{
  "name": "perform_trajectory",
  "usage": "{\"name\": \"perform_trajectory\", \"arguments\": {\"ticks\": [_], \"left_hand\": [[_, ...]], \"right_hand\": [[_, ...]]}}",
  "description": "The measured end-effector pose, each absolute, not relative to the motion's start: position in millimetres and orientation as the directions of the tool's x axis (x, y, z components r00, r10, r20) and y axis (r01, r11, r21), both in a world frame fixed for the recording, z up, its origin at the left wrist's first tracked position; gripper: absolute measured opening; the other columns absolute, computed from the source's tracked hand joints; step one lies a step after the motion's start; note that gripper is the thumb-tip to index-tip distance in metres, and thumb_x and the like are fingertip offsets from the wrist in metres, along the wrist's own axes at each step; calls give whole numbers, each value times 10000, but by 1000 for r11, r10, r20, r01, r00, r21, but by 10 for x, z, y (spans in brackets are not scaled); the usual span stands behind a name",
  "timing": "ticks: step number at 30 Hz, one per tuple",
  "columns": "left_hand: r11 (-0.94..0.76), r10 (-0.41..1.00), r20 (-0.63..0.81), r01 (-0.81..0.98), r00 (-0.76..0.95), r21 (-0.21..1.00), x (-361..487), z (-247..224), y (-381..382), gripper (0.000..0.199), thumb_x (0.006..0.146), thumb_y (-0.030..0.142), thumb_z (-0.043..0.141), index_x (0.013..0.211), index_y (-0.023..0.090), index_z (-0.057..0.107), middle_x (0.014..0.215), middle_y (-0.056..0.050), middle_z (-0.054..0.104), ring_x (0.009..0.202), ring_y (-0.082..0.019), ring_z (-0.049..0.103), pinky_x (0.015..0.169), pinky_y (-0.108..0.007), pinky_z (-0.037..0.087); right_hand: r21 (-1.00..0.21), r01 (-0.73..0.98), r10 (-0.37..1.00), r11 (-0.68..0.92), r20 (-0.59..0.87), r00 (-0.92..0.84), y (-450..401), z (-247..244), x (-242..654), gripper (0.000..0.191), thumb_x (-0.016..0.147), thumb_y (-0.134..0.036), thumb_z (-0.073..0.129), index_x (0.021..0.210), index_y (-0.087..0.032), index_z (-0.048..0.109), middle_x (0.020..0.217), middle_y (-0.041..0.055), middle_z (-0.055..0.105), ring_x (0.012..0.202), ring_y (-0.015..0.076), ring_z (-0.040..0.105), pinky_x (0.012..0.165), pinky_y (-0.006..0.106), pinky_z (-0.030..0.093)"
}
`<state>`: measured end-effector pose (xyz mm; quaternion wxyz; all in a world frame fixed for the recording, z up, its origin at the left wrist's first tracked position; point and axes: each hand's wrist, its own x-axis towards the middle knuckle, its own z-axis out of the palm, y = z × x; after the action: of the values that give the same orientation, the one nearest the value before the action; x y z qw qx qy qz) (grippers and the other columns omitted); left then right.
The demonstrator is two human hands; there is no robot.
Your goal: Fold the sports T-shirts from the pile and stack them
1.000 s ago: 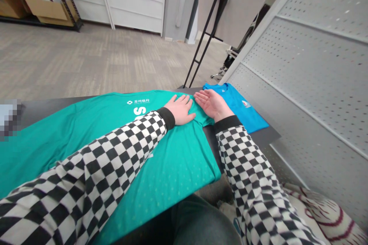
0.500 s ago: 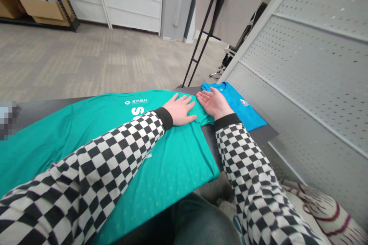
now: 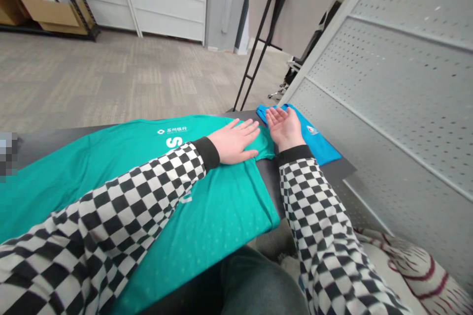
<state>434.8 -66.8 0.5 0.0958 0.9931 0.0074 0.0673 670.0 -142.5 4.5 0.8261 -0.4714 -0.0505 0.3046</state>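
- At centre frame, the left hand (image 3: 232,145) lies open, palm down, on a teal T-shirt (image 3: 229,206), clamping nothing.
- Just right of it, the right hand (image 3: 284,128) lies open, palm up, apart from the left, over a blue T-shirt (image 3: 318,140); contact is hard to tell.
- From lower left to centre, the teal T-shirt lies spread flat, unfolded, under a checkered sleeve (image 3: 125,206).
- At right of centre, the blue T-shirt already lies folded on a dark table (image 3: 332,172).

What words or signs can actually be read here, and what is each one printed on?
"苏州银行": white characters on the teal-green polyester T-shirt, beside a small white logo.
"S": large white letter on that shirt, with more white print below it hidden by a black-and-white checked sleeve.
Small badge on the bright blue T-shirt: too small to read.
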Motion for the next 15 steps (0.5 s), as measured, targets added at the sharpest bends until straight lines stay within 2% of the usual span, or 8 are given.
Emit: {"name": "perform_trajectory", "arguments": {"ticks": [2,5,8,11,13,15], "left_hand": [[-974,-16,23,-21,1000,224,4330,-19,-724,831,1147,654,352,1824,174,332,1914,-133,195,1794,-355,160,1445,-623,104],[-966,-7,-84,15,996,259,4316,-92,-765,828,1134,683,387,1826,231,343,1907,-112,223,1787,-375,189,1435,-649,124],[-967,0,-68,17,998,253,4310,-108,-768,834,1127,691,427,1817,227,366,1901,-128,235,1780,-385,211,1432,-663,127],[-976,-23,10,-24,1000,216,4317,-44,-791,810,1152,633,412,1817,173,353,1899,-161,226,1786,-365,197,1441,-651,94],[-975,-70,58,-80,996,206,4329,-2,-823,780,1170,593,391,1825,174,330,1908,-146,201,1797,-339,151,1450,-625,73],[-964,-138,39,-143,990,224,4344,10,-853,762,1172,602,392,1824,211,341,1907,-119,224,1798,-330,152,1451,-617,75]], "right_hand": [[-810,-439,538,388,-187,822,-1425,49,6706,246,1173,-460,482,1179,-245,602,1158,93,761,1054,193,813,864,317,728],[-830,-396,522,393,-153,839,-1434,56,6720,225,1148,-459,522,1133,-248,601,1086,74,761,1000,190,813,824,312,721],[-893,-311,474,325,-131,871,-1462,83,6748,214,1116,-415,507,1055,-239,613,941,34,739,783,160,772,658,253,661],[-982,-113,407,153,-41,913,-1506,106,6800,167,1040,-356,550,968,-229,632,760,-20,656,529,124,603,465,211,479],[-998,57,373,28,63,925,-1536,100,6850,152,1003,-332,571,923,-224,643,696,-35,615,474,118,527,438,216,401],[-974,210,388,-90,160,908,-1562,72,6907,174,1001,-319,550,894,-223,648,674,-30,606,482,126,521,464,230,406]]}}
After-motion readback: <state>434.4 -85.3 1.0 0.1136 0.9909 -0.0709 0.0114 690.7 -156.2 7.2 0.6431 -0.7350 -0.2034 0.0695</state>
